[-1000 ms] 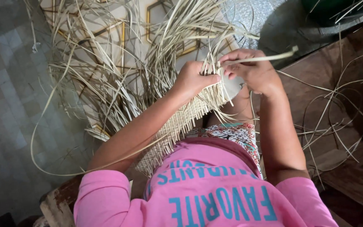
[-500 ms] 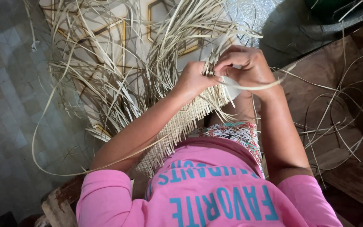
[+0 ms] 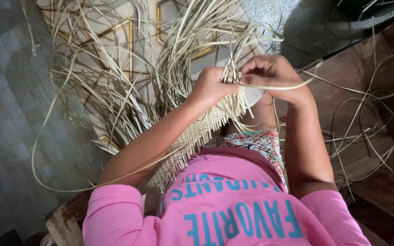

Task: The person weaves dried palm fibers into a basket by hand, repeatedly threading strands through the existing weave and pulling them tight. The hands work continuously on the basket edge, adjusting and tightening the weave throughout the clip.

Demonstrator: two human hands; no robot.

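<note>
Seen from the head camera, a person in a pink shirt (image 3: 233, 214) works pale straw strips into a woven mat (image 3: 197, 136) that lies across the lap, its loose ends fanning out far and left over the tiled floor (image 3: 5, 114). The left hand (image 3: 213, 84) is closed on the mat's far edge, fingers curled together around the strips. The right hand (image 3: 270, 75), just beside it, pinches a single straw strip (image 3: 292, 86) that trails right. Half a second ago the right hand sat lower and closer against the left; it has since lifted and drawn the strip outward. A dark wooden bench (image 3: 375, 182) stands at right. No containers are visible.
</note>
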